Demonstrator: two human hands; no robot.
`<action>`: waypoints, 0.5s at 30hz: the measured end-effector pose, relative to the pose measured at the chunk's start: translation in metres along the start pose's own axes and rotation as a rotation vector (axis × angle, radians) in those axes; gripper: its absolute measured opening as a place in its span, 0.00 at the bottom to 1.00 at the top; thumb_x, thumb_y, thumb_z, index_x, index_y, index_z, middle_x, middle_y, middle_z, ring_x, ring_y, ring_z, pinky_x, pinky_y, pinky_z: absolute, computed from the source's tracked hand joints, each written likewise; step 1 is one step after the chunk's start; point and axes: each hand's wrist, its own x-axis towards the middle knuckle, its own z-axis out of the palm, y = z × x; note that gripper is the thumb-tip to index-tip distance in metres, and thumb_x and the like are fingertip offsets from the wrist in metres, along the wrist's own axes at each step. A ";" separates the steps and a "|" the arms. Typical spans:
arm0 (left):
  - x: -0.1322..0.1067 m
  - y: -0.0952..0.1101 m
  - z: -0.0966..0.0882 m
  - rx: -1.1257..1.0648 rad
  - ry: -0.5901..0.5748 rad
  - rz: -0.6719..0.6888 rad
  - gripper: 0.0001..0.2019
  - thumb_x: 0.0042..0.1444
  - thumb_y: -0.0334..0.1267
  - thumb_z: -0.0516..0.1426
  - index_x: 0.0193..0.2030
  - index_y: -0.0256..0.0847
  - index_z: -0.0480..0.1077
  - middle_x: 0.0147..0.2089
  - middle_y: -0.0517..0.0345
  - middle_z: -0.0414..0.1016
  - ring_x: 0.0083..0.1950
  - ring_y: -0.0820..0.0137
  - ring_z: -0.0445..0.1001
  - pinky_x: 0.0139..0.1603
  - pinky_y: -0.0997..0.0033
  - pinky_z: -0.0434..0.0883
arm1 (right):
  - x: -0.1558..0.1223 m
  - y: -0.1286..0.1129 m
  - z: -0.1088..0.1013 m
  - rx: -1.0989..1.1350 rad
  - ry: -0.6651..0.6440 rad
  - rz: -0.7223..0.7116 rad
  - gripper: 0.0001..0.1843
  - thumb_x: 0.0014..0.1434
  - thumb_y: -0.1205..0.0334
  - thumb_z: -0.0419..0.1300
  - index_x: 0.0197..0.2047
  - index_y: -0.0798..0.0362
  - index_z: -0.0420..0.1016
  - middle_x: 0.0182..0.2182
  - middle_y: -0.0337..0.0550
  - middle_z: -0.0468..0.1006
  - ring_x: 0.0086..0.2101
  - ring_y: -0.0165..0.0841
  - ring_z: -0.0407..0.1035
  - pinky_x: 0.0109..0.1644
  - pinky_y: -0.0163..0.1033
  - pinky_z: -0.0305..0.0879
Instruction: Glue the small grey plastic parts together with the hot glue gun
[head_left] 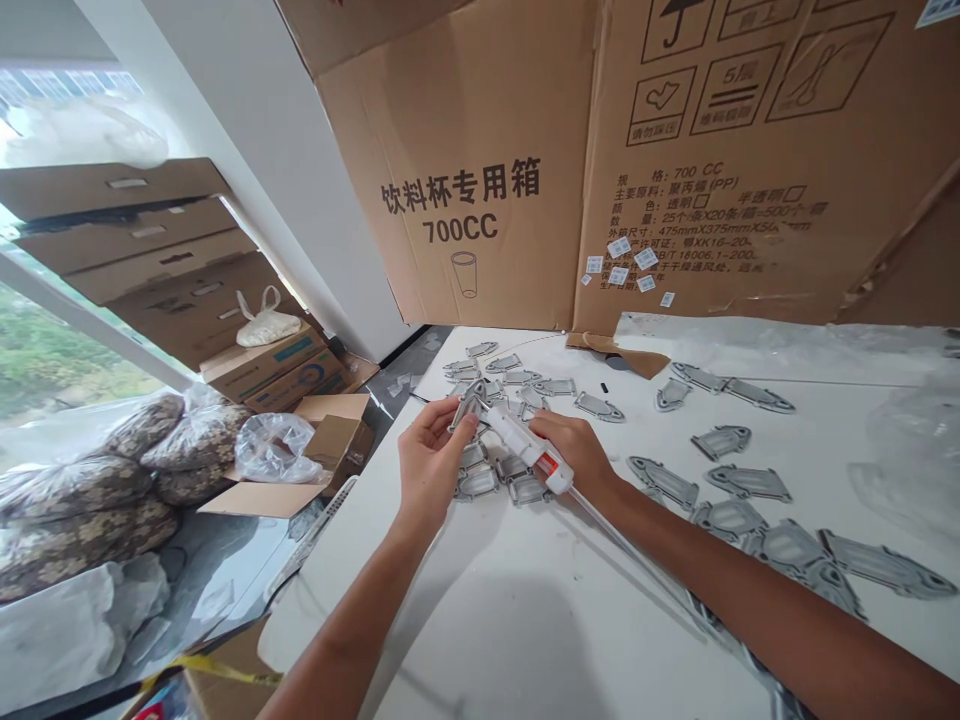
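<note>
Okay, status: left hand (433, 465) pinches one grey finned plate (466, 405) by its edges, fingers closed on it, plate tilted up above the table (480, 640). Right hand (576, 455) is clamped around a white glue gun (529, 450), nozzle just beside the plate; can't tell from this angle if they touch. Gun's cord (622, 545) runs off along the table toward the lower right.

Handling: plate looks thin, stiff and light. Material unclear, could be plastic or cast metal. Should take a pinch without flexing, but the smooth faces may slip, so the rim looks like the best hold, away from the open centre. Gun looks light too; cord drag seems the main nuisance, so gripping the body makes sense.

Location: plate is over a loose heap of similar plates (480, 470), near the middle of the table. More plates (739, 470) lie scattered on the table's right side. Flattened cardboard carton (465, 200) stands behind the table; open box (337, 440) sits left of it, stuffed bags (97, 480) further left.
</note>
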 end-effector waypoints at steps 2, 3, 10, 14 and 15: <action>0.000 -0.001 0.000 0.009 0.003 0.018 0.19 0.51 0.46 0.73 0.46 0.41 0.80 0.46 0.49 0.85 0.50 0.59 0.82 0.52 0.62 0.77 | 0.000 -0.001 0.000 -0.015 -0.008 -0.007 0.10 0.52 0.69 0.57 0.27 0.49 0.58 0.26 0.35 0.66 0.25 0.29 0.57 0.30 0.36 0.48; 0.000 -0.001 0.000 0.011 0.003 0.026 0.18 0.51 0.46 0.73 0.46 0.41 0.81 0.47 0.49 0.85 0.51 0.58 0.82 0.52 0.62 0.77 | -0.001 -0.002 -0.001 -0.021 -0.012 -0.010 0.11 0.52 0.69 0.57 0.26 0.49 0.57 0.25 0.35 0.65 0.24 0.30 0.56 0.30 0.36 0.47; 0.001 -0.004 -0.001 0.023 -0.028 0.092 0.16 0.54 0.44 0.71 0.46 0.41 0.80 0.48 0.49 0.84 0.53 0.58 0.81 0.50 0.64 0.77 | -0.001 -0.005 -0.004 -0.022 -0.033 -0.003 0.15 0.54 0.71 0.56 0.26 0.48 0.51 0.22 0.36 0.63 0.24 0.30 0.54 0.29 0.38 0.46; 0.001 -0.005 -0.002 0.039 -0.037 0.106 0.16 0.55 0.45 0.71 0.47 0.41 0.80 0.48 0.49 0.84 0.54 0.58 0.81 0.51 0.63 0.77 | -0.001 -0.003 -0.003 -0.013 -0.044 -0.002 0.14 0.54 0.68 0.57 0.25 0.48 0.53 0.22 0.36 0.63 0.23 0.29 0.54 0.29 0.38 0.46; 0.001 -0.005 -0.002 0.041 -0.037 0.105 0.16 0.55 0.45 0.71 0.47 0.41 0.80 0.48 0.49 0.84 0.54 0.58 0.81 0.51 0.63 0.77 | -0.001 -0.002 -0.003 -0.011 -0.047 -0.001 0.14 0.54 0.68 0.57 0.25 0.48 0.53 0.22 0.35 0.63 0.23 0.29 0.54 0.29 0.38 0.46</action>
